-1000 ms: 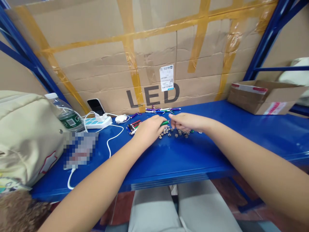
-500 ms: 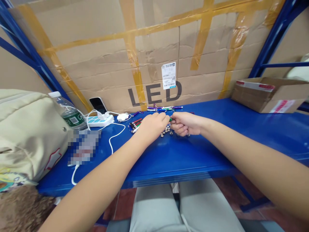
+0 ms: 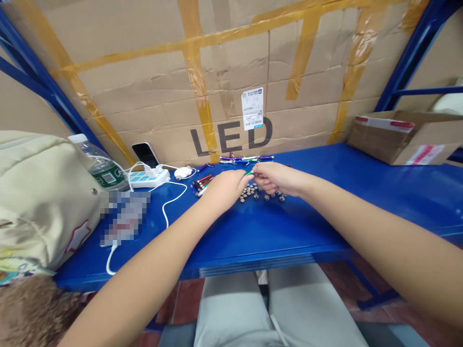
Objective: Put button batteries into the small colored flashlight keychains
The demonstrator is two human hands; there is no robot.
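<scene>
Green tube, just one, is held by the left hand with fingers closed around it and the right hand pinching its end, above uncountable small metal pieces on a worktop bearing one power strip and one open carton.

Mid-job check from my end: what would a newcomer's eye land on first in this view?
Probably the big cardboard behind the blue table, with its black "LED" letters and yellow tape. Next, mid-table, the left hand and right hand meet at a green stick, near scattered small metal pieces. A bulky beige bag fills the picture's left edge.
</scene>
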